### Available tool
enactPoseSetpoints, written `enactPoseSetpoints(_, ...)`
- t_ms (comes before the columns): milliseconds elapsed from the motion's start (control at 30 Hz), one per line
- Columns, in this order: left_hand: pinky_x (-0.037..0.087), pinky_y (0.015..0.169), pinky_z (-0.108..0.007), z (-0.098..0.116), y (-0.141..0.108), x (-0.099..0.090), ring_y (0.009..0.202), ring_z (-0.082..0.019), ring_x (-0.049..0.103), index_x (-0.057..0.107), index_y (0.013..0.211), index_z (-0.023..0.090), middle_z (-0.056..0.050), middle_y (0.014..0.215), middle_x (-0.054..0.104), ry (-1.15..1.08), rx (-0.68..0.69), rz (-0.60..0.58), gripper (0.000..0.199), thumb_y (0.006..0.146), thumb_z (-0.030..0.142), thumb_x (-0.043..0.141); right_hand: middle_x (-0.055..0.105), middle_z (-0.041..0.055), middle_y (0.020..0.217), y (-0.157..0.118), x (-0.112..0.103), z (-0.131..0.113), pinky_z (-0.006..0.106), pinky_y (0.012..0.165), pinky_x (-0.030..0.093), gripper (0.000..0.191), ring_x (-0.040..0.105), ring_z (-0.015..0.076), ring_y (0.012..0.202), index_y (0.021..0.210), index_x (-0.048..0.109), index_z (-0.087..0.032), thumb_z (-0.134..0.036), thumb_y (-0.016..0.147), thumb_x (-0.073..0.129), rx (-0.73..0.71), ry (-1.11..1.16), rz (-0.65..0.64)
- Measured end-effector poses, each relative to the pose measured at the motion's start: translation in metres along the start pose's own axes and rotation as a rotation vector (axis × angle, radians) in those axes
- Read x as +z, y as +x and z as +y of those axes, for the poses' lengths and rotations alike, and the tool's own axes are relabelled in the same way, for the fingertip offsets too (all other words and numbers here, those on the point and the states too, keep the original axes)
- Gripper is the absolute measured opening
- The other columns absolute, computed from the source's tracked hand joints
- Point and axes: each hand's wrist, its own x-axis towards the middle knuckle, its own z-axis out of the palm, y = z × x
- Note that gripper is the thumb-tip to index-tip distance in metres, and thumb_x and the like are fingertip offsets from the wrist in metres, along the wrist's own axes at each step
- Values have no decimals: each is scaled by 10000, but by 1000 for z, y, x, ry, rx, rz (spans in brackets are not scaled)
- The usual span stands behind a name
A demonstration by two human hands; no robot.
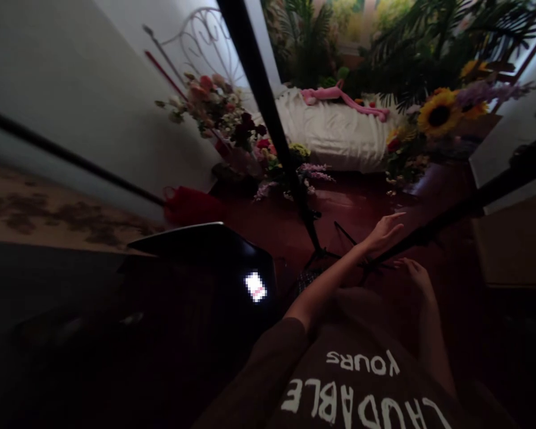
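Note:
My left hand (pixel 382 232) reaches forward over the dark red floor, its fingers stretched out and slightly apart. Nothing shows in it. A slanting black pole (pixel 455 211) passes between it and my right hand (pixel 416 274), which is held lower and nearer my body. The fingers of that hand extend loosely toward the left, with no object visible in them. Both hands are close to the pole, though whether either touches it is hard to see in the dim light. Below them is my dark shirt (pixel 361 333) with white lettering.
Another black pole (pixel 268 107) rises from spread stand legs (pixel 319 253). A dark-edged table (pixel 196 250) with a small bright screen is at left. Flowers (pixel 223 104), sunflowers (pixel 438 113), and a white-draped bench (pixel 339 128) holding a pink plush toy (pixel 357 107) stand ahead.

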Motion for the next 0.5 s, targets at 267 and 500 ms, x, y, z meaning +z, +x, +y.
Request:
enactPoseSetpoints(267,486,842,-289,34,26,69,853,-138,619,403,1336,135,-100,998,631,-116,32,-122,495,947,439,435,708,35,647,-22,-22,-64,241,427,476,448,639,147,505,726,632,-204,-651,753,612,-38,287,229)
enactPoseSetpoints(500,466,823,-277,25,25,67,856,-141,580,439,1216,173,-64,955,597,-10,73,-115,341,937,370,450,607,-40,614,-33,-3,-87,104,334,288,181,436,40,425,784,606,-208,-339,889,538,-20,703,-315)
